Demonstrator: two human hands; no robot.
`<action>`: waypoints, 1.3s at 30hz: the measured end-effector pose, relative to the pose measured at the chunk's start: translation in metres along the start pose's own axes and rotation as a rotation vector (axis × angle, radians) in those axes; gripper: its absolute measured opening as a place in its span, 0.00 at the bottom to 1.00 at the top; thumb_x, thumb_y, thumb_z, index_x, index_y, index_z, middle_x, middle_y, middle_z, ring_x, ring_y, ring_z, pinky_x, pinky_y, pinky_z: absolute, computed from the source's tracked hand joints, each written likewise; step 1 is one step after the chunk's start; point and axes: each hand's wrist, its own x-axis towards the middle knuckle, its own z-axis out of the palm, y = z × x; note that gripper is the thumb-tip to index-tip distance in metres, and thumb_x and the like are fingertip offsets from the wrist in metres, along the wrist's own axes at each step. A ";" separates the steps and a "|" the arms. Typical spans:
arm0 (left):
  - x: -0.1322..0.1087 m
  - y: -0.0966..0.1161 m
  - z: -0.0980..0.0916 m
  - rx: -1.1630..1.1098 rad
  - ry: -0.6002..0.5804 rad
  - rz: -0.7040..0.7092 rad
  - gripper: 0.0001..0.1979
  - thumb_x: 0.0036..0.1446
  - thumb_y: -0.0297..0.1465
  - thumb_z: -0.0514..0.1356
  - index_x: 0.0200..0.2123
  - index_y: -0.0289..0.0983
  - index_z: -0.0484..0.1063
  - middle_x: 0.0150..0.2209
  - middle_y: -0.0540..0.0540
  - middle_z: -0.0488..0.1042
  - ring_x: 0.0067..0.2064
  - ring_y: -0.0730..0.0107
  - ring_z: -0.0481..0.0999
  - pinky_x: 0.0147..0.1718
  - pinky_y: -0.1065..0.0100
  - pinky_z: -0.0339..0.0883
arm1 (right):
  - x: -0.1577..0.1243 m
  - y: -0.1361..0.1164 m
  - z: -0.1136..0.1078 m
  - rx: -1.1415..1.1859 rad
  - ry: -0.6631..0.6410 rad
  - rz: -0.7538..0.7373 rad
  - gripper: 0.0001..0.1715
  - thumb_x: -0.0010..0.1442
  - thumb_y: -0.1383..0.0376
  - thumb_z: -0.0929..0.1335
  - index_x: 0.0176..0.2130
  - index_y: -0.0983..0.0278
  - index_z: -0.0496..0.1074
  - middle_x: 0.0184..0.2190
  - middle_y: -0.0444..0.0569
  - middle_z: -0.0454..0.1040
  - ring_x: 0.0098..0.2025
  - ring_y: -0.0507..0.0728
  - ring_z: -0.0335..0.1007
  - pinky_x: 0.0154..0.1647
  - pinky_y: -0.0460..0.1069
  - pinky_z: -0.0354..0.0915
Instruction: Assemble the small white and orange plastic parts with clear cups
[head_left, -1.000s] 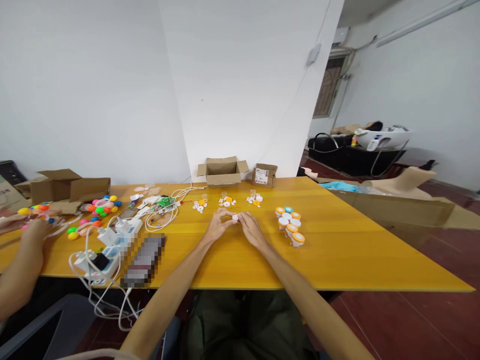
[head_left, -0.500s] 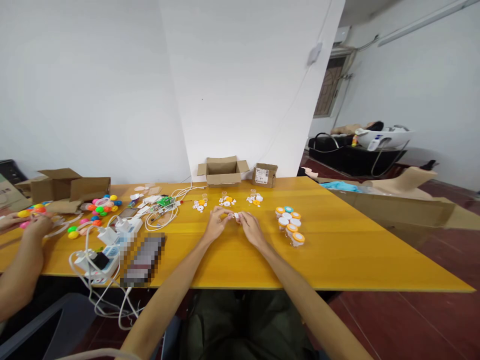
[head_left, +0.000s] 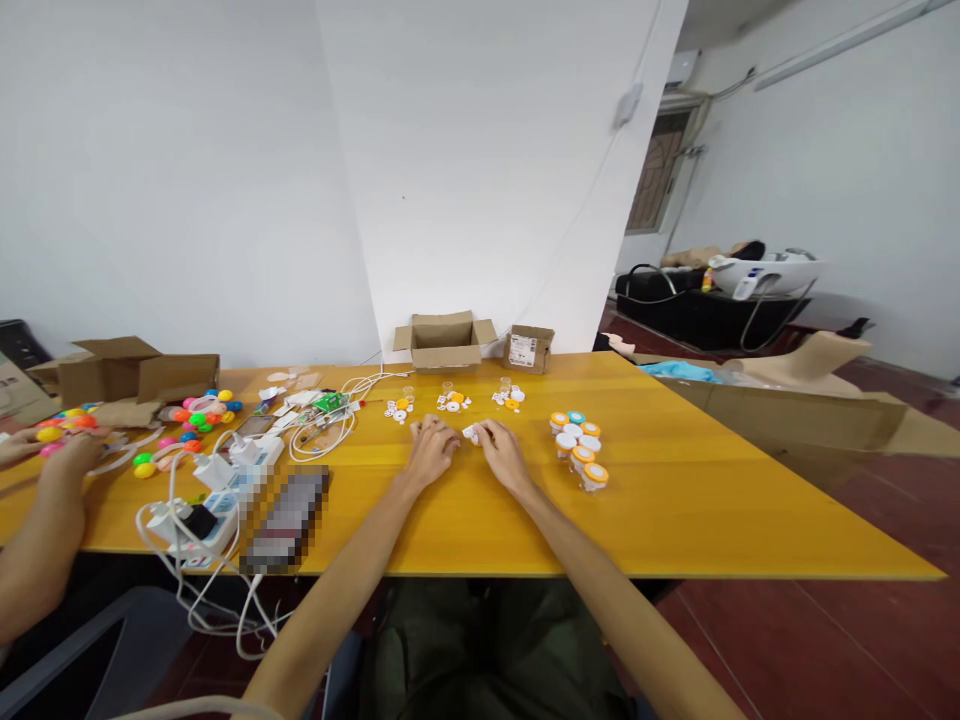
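Only the head view to go on here, so I'm placing everything off the open cardboard box (head_left: 448, 360) at the back of the bench (head_left: 675, 500), up by the wall. Nearer the wearer than that box and a bit to its right, the right hand (head_left: 501, 450) has a small white part (head_left: 470, 433) with reddish spots, pinched between thumb and fingers with the grip closed down on it. The left hand (head_left: 433, 450) is just in front of the box too, slightly left, fingers curled over; can't tell how far open that grip is or whether it's got anything. Right in front of the box are three little piles: a left pile (head_left: 401, 406), a middle pile (head_left: 454, 402) and a right pile (head_left: 511, 398), all white and orange bits with clear cups. Small labelled carton (head_left: 523, 352) just right of the box, clear containers with orange, white and teal lids (head_left: 583, 454) front-right of it. Off to the box's left there's a green circuit board (head_left: 328, 403), and way further left a co-worker's hand (head_left: 79, 450) by some colourful balls (head_left: 201, 420).
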 end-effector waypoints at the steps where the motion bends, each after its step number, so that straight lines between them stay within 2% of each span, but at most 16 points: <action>1: 0.000 -0.001 0.000 0.002 0.002 -0.003 0.10 0.59 0.26 0.58 0.32 0.44 0.80 0.33 0.43 0.78 0.49 0.53 0.67 0.48 0.53 0.54 | 0.000 0.000 0.000 0.004 -0.001 0.001 0.19 0.65 0.53 0.61 0.26 0.57 0.64 0.24 0.45 0.72 0.30 0.58 0.67 0.35 0.50 0.63; 10: -0.001 -0.001 0.001 -0.030 0.092 -0.033 0.10 0.58 0.25 0.60 0.38 0.45 0.80 0.42 0.42 0.77 0.52 0.52 0.65 0.49 0.53 0.55 | 0.001 0.000 -0.001 0.058 -0.028 0.019 0.13 0.62 0.57 0.63 0.29 0.58 0.71 0.28 0.47 0.76 0.32 0.59 0.71 0.37 0.51 0.67; 17: 0.003 0.007 -0.001 -0.159 0.149 -0.070 0.13 0.67 0.38 0.54 0.41 0.46 0.80 0.39 0.46 0.78 0.48 0.56 0.67 0.51 0.56 0.59 | 0.002 0.002 0.001 0.139 -0.018 0.025 0.14 0.62 0.56 0.64 0.33 0.58 0.76 0.30 0.48 0.78 0.34 0.59 0.73 0.37 0.52 0.70; 21: 0.004 0.008 0.000 -0.281 0.127 -0.111 0.10 0.63 0.41 0.60 0.40 0.47 0.81 0.37 0.47 0.79 0.46 0.57 0.69 0.51 0.56 0.62 | 0.002 -0.002 -0.001 0.183 -0.018 0.012 0.15 0.62 0.55 0.64 0.36 0.58 0.78 0.33 0.49 0.80 0.37 0.59 0.74 0.40 0.52 0.70; 25: 0.007 0.006 -0.001 -0.420 0.150 -0.158 0.07 0.57 0.38 0.66 0.37 0.45 0.81 0.36 0.47 0.78 0.44 0.60 0.73 0.50 0.58 0.66 | 0.002 -0.005 -0.001 0.238 -0.045 0.008 0.15 0.61 0.54 0.65 0.38 0.58 0.78 0.36 0.49 0.81 0.39 0.59 0.75 0.41 0.53 0.71; 29: 0.008 0.007 -0.003 -0.512 0.166 -0.135 0.05 0.55 0.35 0.67 0.35 0.43 0.80 0.34 0.47 0.78 0.43 0.62 0.75 0.47 0.60 0.69 | 0.003 -0.002 0.002 0.289 -0.076 0.049 0.16 0.60 0.52 0.66 0.39 0.59 0.78 0.38 0.49 0.81 0.40 0.59 0.76 0.41 0.53 0.71; 34: 0.008 0.014 -0.004 -0.558 0.143 -0.117 0.05 0.54 0.35 0.68 0.34 0.41 0.79 0.35 0.47 0.79 0.40 0.64 0.77 0.47 0.61 0.69 | 0.002 -0.001 0.003 0.243 -0.075 0.063 0.18 0.61 0.51 0.65 0.37 0.60 0.76 0.35 0.48 0.81 0.36 0.58 0.75 0.39 0.52 0.70; 39: 0.008 0.013 -0.003 -0.583 0.108 -0.137 0.05 0.53 0.34 0.68 0.32 0.40 0.79 0.34 0.48 0.79 0.41 0.64 0.76 0.47 0.62 0.67 | 0.001 -0.002 0.001 0.150 -0.105 0.044 0.22 0.63 0.48 0.61 0.30 0.59 0.71 0.26 0.45 0.75 0.30 0.57 0.69 0.34 0.50 0.65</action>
